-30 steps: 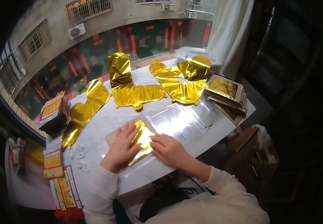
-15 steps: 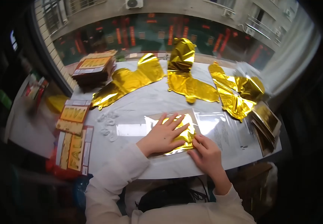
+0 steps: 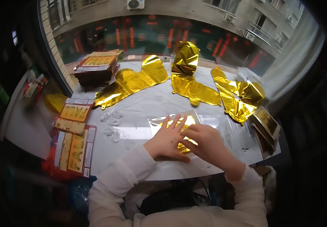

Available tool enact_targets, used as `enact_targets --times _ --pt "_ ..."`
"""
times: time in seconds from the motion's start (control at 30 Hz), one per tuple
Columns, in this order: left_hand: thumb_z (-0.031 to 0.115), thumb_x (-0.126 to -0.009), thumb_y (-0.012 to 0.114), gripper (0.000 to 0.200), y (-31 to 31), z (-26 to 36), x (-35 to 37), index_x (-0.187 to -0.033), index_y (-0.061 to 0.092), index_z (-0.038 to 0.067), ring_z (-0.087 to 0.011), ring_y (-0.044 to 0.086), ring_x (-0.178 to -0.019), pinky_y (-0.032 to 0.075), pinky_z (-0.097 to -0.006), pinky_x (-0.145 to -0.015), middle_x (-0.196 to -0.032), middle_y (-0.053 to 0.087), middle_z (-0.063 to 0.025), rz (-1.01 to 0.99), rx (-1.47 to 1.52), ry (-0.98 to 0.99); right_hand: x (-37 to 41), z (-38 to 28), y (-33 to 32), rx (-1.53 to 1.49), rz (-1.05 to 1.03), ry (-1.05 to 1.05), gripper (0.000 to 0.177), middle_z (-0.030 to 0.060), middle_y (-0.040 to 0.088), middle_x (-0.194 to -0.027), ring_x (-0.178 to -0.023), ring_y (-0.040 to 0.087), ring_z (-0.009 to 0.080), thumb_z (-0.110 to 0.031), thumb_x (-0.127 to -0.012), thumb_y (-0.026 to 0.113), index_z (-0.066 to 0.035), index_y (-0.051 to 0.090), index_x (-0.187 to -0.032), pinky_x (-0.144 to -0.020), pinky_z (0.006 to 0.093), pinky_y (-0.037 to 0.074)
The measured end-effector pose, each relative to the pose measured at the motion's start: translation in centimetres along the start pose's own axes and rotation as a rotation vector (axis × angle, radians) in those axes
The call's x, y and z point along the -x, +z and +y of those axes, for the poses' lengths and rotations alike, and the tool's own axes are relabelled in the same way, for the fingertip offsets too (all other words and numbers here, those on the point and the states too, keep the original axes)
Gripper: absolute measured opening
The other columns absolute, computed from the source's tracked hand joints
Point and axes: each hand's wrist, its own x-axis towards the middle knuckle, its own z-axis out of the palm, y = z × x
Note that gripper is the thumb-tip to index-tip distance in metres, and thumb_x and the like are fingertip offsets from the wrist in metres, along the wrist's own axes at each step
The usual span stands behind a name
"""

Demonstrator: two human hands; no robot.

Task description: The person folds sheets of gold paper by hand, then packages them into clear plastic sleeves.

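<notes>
A folded gold foil balloon (image 3: 189,121) lies in a clear plastic bag (image 3: 154,122) near the front of the white table. My left hand (image 3: 168,139) rests flat on it, fingers spread, hiding part of the foil. Close against it, my right hand (image 3: 205,145) is bent over the packet with its fingers curled in and the thumb beneath. Whatever its fingertips pinch is hidden. Farther back lie three flattened gold foil balloons: a left one (image 3: 131,86), a middle one (image 3: 193,89) and a right one (image 3: 241,94).
Back left stands a stack of printed cards (image 3: 97,70). Printed "FALL" packages (image 3: 74,113) overlap along the left edge. Thin clear coils (image 3: 113,132) lie left of my hands. Clear plastic sheets (image 3: 227,130) and a stack of gold-faced packets (image 3: 267,126) are at right.
My right hand has moved up and left from the bag's lower right corner to beside my left fingers. My left hand has shifted slightly right and down, still flat.
</notes>
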Motion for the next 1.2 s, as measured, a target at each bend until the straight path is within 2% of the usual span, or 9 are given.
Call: enact_targets --times 0.07,0.23,0.27,0.33,0.67,0.87,0.97,1.07,1.2 --pt "0.089 -0.069 0.067 0.124 0.3 -0.7 0.0 -0.161 0.039 0.01 -0.0433 0.023 -0.157 0.007 -0.0607 -0.129 -0.165 0.037 -0.0227 -0.212 0.237 -0.06 -4.9 0.9 3.3 -0.012 -0.02 -0.092 0.015 0.0089 0.066 -0.088 -0.087 0.069 0.0324 -0.023 -0.086 0.078 -0.01 0.072 -0.09 -0.072 0.0434 0.056" --pt "0.086 -0.072 0.068 0.123 -0.1 -1.2 0.2 -0.161 0.038 0.008 -0.0459 0.016 -0.157 0.004 -0.0557 -0.13 -0.167 0.032 -0.0239 -0.073 0.134 0.024 -14.5 3.1 13.7 -0.076 -0.053 -0.108 0.027 0.0118 0.065 -0.102 -0.098 0.067 0.0332 -0.027 -0.088 0.079 -0.007 0.072 -0.105 -0.079 0.0449 0.056" --pt "0.083 -0.071 0.072 0.122 -0.2 -1.2 0.4 -0.163 0.035 0.011 -0.0507 0.01 -0.157 0.006 -0.0564 -0.129 -0.169 0.021 -0.0283 -0.025 0.173 0.025 -15.4 2.9 14.3 -0.071 -0.04 -0.108 0.027 0.0118 0.065 -0.102 -0.098 0.067 0.0332 -0.027 -0.088 0.079 -0.007 0.072 -0.105 -0.079 0.0449 0.056" --pt "0.081 -0.073 0.073 0.121 -0.3 -1.7 0.6 -0.165 0.032 0.015 -0.0538 0.004 -0.158 0.008 -0.058 -0.128 -0.171 0.01 -0.0324 -0.011 0.22 0.013 -16.1 2.6 15.7 -0.024 -0.116 -0.029 0.029 0.0119 0.063 -0.103 -0.096 0.067 0.0343 -0.028 -0.087 0.08 -0.005 0.067 -0.1 -0.08 0.0455 0.056" --pt "0.081 -0.075 0.072 0.12 0.1 -2.3 1.4 -0.165 0.033 0.013 -0.0518 0.01 -0.158 0.009 -0.0617 -0.126 -0.171 0.013 -0.0306 0.008 0.188 0.002 -16.2 3.2 19.1 0.235 0.038 -0.259 0.011 0.0108 0.065 -0.095 -0.087 0.067 0.0271 -0.013 -0.08 0.068 -0.007 0.068 -0.089 -0.071 0.0404 0.058" --pt "0.077 -0.077 0.072 0.112 0.4 -2.7 1.2 -0.162 0.038 0.011 -0.0513 0.017 -0.156 0.008 -0.0624 -0.126 -0.17 0.02 -0.0296 -0.009 0.359 0.035 -14.2 4.8 14.9 0.316 0.138 -0.282 0.009 0.0048 0.061 -0.083 -0.08 0.067 0.0261 -0.016 -0.083 0.069 -0.011 0.062 -0.086 -0.064 0.039 0.055" --pt "0.071 -0.079 0.071 0.101 -0.5 -2.0 0.8 -0.153 0.049 0.006 -0.0562 0.029 -0.147 0.013 -0.0648 -0.125 -0.158 0.038 -0.0296 -0.103 0.436 0.024 -9.5 5.3 8.9 0.169 0.077 -0.184 0.011 0.0065 0.065 -0.083 -0.077 0.069 0.0284 -0.016 -0.083 0.072 -0.01 0.065 -0.089 -0.064 0.0399 0.056" --pt "0.06 -0.081 0.073 0.092 -0.6 -1.1 0.8 -0.151 0.05 0.004 -0.0558 0.028 -0.15 0.008 -0.0835 -0.114 -0.159 0.038 -0.0284 0.048 0.142 0.006 -3.3 6.6 4.4 0.1 0.082 -0.059 0.015 0.0074 0.066 -0.083 -0.074 0.068 0.0318 -0.019 -0.091 0.074 -0.011 0.063 -0.094 -0.062 0.0412 0.054" --pt "0.045 -0.085 0.073 0.078 -1.2 -0.1 0.8 -0.149 0.052 0.005 -0.0522 0.027 -0.153 0.005 -0.0791 -0.118 -0.163 0.036 -0.0249 0.035 0.216 -0.054 4.1 6.0 -1.7 -0.094 -0.208 0.226 0.011 0.0086 0.071 -0.089 -0.078 0.07 0.0328 -0.017 -0.095 0.074 -0.01 0.068 -0.101 -0.066 0.0401 0.054"
